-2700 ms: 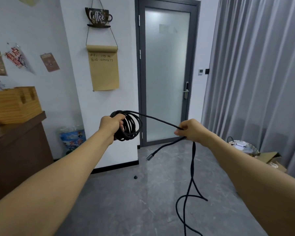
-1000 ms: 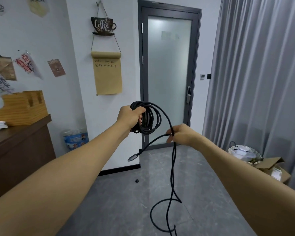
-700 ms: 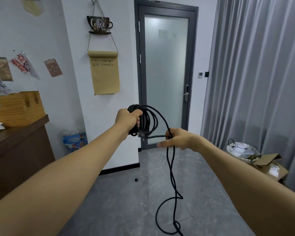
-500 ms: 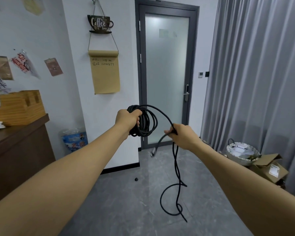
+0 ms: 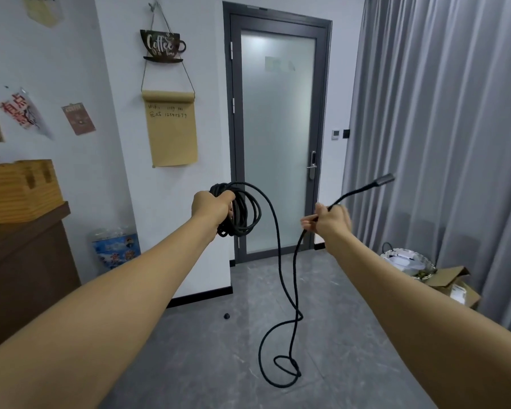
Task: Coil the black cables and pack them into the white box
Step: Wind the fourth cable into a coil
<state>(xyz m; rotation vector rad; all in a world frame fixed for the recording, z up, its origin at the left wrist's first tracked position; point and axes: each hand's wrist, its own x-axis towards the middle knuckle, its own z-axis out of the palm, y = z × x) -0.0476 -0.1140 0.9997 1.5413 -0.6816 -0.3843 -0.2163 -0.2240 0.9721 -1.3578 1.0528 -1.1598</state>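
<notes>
My left hand (image 5: pixel 211 209) grips a bundle of several loops of black cable (image 5: pixel 248 215) at chest height in front of the glass door. From the coil a slack length (image 5: pixel 289 293) drops in a long loop that twists just above the floor, then climbs to my right hand (image 5: pixel 329 219). That hand pinches the cable near its end, and the free tip with its plug (image 5: pixel 382 180) sticks up and to the right. No white box is in view.
A dark wooden cabinet (image 5: pixel 21 267) with a wooden crate stands at the left. Ahead is a frosted glass door (image 5: pixel 278 143). Grey curtains hang at the right, with a basket (image 5: pixel 407 261) and an open cardboard box (image 5: pixel 455 287) on the grey floor below them.
My right hand has slid along the cable and swung out to the right, so the plug end now points up and right. The hanging slack has lengthened into a lower loop. My left hand has stayed put.
</notes>
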